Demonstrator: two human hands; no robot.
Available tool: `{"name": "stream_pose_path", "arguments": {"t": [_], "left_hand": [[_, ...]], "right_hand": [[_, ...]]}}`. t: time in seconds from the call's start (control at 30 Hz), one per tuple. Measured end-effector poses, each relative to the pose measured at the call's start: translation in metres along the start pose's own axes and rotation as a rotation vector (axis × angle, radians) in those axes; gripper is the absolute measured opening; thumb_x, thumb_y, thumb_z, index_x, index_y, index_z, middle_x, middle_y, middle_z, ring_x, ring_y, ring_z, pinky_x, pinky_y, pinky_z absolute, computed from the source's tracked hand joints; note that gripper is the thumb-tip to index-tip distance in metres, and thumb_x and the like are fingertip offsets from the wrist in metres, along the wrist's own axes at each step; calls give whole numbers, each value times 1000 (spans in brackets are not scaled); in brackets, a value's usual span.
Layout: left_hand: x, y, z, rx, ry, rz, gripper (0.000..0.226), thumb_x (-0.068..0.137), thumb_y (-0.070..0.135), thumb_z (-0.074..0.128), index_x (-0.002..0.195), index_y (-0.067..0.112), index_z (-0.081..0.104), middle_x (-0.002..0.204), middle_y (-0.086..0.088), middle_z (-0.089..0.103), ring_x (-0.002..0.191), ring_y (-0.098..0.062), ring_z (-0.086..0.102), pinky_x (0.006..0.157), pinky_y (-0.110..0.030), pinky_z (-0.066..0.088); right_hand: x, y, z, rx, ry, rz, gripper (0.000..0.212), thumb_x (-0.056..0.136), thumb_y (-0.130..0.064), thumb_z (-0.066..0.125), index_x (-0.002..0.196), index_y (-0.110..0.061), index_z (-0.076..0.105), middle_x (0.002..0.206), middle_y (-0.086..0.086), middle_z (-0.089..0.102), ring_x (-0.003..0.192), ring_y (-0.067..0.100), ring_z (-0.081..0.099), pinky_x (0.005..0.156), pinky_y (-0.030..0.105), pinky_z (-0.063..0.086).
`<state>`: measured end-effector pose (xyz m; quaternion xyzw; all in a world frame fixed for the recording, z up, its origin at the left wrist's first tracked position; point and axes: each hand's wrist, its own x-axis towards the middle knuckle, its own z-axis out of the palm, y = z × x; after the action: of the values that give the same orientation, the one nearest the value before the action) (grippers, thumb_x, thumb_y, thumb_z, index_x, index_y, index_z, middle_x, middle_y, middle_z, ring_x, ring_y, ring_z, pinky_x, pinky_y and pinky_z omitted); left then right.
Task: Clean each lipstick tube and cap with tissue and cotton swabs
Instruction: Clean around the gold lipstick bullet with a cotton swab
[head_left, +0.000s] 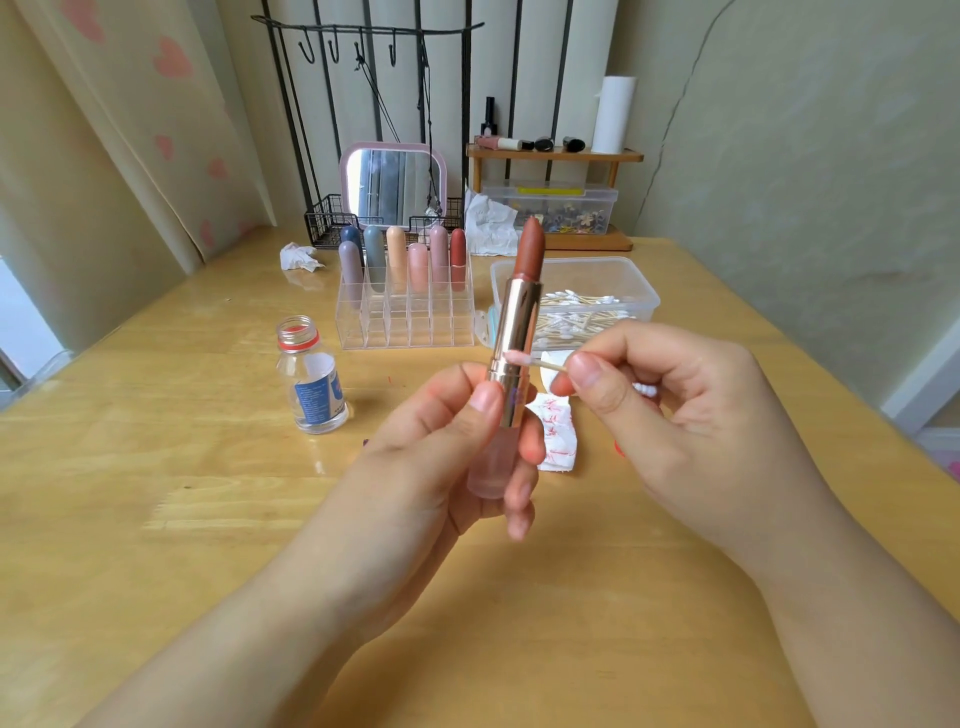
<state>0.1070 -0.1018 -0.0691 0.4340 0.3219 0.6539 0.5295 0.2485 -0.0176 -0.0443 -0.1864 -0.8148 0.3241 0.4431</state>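
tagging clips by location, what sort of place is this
Probably a home vanity or dressing table in a bedroom: a pink-framed mirror stands at the back, a clear acrylic organiser holds capped lipsticks, and a small wooden shelf carries nail polish and other cosmetics.

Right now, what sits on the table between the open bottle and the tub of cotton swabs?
The clear lipstick organiser, holding seven capped lipsticks, stands between the bottle and the swab tub, set slightly further back, in the head view.

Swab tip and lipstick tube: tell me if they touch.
Touching. The head view shows the swab, pinched by the right hand, with its pink tip pressed against the gold lipstick tube that the left hand holds.
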Motion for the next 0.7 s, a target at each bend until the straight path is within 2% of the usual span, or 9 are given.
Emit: {"name": "stream_pose_path", "arguments": {"t": [0.07, 0.1, 0.2, 0.33, 0.4, 0.47, 0.53, 0.63, 0.7], "left_hand": [[0, -1, 0, 4, 2, 0, 19, 88, 24, 47, 94, 8, 56, 71, -9, 54, 55, -18, 45, 50, -28, 45], [0, -1, 0, 4, 6, 0, 19, 88, 24, 46, 93, 8, 56, 72, -9, 54, 56, -17, 46, 50, -28, 45], [1, -1, 1, -2, 15, 5, 20, 88, 23, 46, 94, 8, 57, 73, -8, 55, 57, -16, 46, 49, -27, 45], [1, -1, 0, 8, 14, 1, 25, 89, 24, 45, 98, 3, 54, 74, -8, 55, 57, -16, 46, 49, -27, 45], [2, -2, -1, 5, 13, -1, 27, 88, 25, 46, 100, 2, 55, 73, -8, 55, 57, -16, 47, 50, -27, 45], [3, -3, -1, -2, 12, -3, 31, 87, 26, 47, 101, 0, 56, 73, -8, 56, 56, -16, 47, 50, -27, 45], [3, -4, 0, -3, 12, -4, 33, 87, 26, 47, 102, -2, 55, 72, -8, 56, 56, -16, 47, 50, -27, 45], [3, -3, 0, -16, 24, -6, 28, 87, 25, 46, 99, 1, 56, 71, -8, 55, 55, -16, 47, 49, -28, 45], [3, -3, -1, -31, 26, -8, 26, 87, 25, 47, 96, 3, 57, 71, -7, 54, 54, -16, 46, 48, -28, 45]], "right_hand": [[-1, -1, 2, -2, 25, -11, 13, 86, -24, 60, 73, -22, 61, 54, 5, 55, 50, 19, 47, 51, 23, 38], [-1, -1, 3, 9, 32, -14, 12, 85, -23, 60, 73, -24, 59, 54, 7, 54, 51, 19, 48, 51, 21, 39], [-1, 0, 1, 49, 33, 17, 11, 84, -24, 60, 74, -26, 58, 56, 5, 55, 48, 5, 45, 52, 10, 36], [1, 0, -1, 81, 34, 61, 14, 84, -26, 59, 71, -21, 59, 58, -2, 57, 48, 1, 46, 49, 9, 37], [0, 0, 2, 62, 33, 43, 18, 86, -28, 59, 70, -19, 59, 58, 2, 58, 47, 6, 44, 49, 15, 37], [0, 1, 6, 66, 20, 46, 21, 89, -31, 58, 71, -21, 60, 59, 7, 60, 51, 22, 52, 52, 29, 44], [-1, 2, 6, 52, 20, 55, 23, 90, -33, 57, 71, -21, 60, 58, 8, 60, 53, 28, 55, 53, 32, 45], [0, 2, 2, 3, 51, 60, 23, 87, -34, 56, 68, -23, 60, 60, 2, 59, 46, 8, 44, 46, 19, 38], [1, 1, 0, 14, 58, 79, 21, 87, -35, 55, 68, -26, 60, 61, -13, 62, 47, 1, 49, 48, 11, 37]]}}
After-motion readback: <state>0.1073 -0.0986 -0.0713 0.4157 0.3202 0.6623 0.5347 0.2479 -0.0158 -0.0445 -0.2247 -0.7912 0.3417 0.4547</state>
